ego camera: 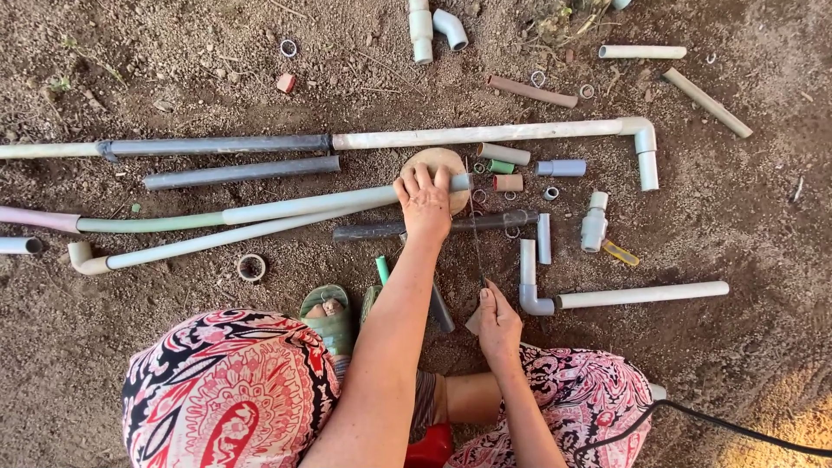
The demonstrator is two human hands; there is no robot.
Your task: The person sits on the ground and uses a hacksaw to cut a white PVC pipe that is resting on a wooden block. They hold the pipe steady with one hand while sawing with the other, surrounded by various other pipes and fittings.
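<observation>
We look down on bare dirt ground (173,52) strewn with plastic pipe. The longest run is one white and grey pipe (485,133) that crosses nearly the whole view and ends in an elbow at the right; its left end is cut off by the frame. Below it lie one dark grey pipe (243,172), one pale green pipe (260,209) and one white pipe with a bend (199,244); the green one's left end also leaves the frame. We count about a dozen short offcuts and fittings scattered to the right, with several small rings we cannot count surely.

The left hand (425,204) presses flat on the near end of the pale green pipe, its grip spread over the pipe where it lies across a round wooden block (438,161). The block is mostly hidden under hand and pipe.

The right hand (498,325) pinches the lower end of a thin hacksaw blade (474,230), fingers pressed together around it. The blade stands across the pipe just right of the left hand; it is hard to make out.

A black cable (728,426) runs off at bottom right.
</observation>
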